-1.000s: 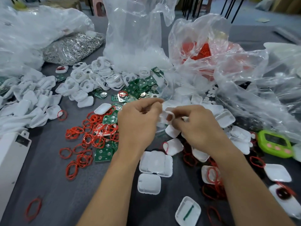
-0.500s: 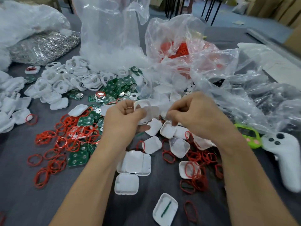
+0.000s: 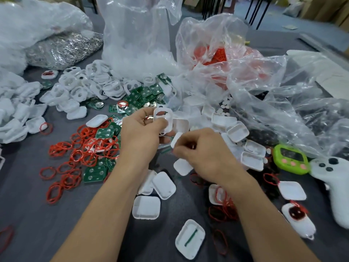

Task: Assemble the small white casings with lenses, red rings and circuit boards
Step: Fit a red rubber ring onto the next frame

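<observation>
A small white plastic casing, a rounded rectangular frame with an open window, is held above the middle of the bench. The left hand grips it, with the thumb and curled fingers pinching its lower edge. Just below and right of it, the right hand has its fingers curled tight, the tips pinching a smooth white shell piece. A fleck of red shows inside that grip, but what it is cannot be told.

Shallow white casing lids with rounded corners lie under the forearms; one lid has a thin green strip in it. To the left thin red rings lie tangled in a loose heap over square green circuit boards with silvery round pads. Behind these is a pile of white window frames. Tiny white discs, the lenses, are scattered beside crumpled clear plastic bags, and one bag of red rings stands further back. At far left a bag of shiny metal bits glints. At right sit a lime-green gadget with pink buttons and a white controller. The bench is dark grey and matt.
</observation>
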Action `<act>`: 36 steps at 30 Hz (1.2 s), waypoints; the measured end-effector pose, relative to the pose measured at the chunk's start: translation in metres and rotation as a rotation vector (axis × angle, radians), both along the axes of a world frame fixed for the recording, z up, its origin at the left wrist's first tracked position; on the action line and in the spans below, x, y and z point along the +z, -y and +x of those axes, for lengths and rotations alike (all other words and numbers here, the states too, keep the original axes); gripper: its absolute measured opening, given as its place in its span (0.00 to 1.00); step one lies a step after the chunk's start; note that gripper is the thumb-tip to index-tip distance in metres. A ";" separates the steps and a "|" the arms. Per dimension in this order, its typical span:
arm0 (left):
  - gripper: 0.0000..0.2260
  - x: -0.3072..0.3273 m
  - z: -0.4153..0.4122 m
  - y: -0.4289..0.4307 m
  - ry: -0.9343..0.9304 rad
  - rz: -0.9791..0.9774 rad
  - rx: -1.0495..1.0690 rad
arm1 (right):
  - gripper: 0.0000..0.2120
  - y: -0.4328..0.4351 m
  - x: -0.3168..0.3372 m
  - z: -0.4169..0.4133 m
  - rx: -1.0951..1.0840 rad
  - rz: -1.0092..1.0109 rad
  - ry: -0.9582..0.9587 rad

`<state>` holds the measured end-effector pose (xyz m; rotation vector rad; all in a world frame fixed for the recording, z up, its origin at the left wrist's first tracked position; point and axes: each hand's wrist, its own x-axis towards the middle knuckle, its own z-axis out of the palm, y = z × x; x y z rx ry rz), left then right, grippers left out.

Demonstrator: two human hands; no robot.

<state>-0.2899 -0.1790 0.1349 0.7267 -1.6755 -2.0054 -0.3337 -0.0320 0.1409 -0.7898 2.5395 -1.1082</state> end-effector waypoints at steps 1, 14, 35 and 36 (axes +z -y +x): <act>0.10 -0.001 -0.001 -0.001 0.005 0.002 -0.003 | 0.07 -0.004 -0.001 -0.005 -0.059 -0.070 0.023; 0.08 0.000 0.002 -0.020 0.007 -0.076 -0.191 | 0.14 -0.018 -0.001 -0.025 -0.382 -0.763 0.298; 0.14 0.007 0.006 -0.036 -0.056 0.292 -0.212 | 0.09 -0.008 -0.006 -0.007 -0.381 -0.596 -0.166; 0.14 0.007 0.007 -0.036 -0.046 0.264 -0.272 | 0.09 -0.009 -0.006 -0.008 -0.418 -0.594 -0.169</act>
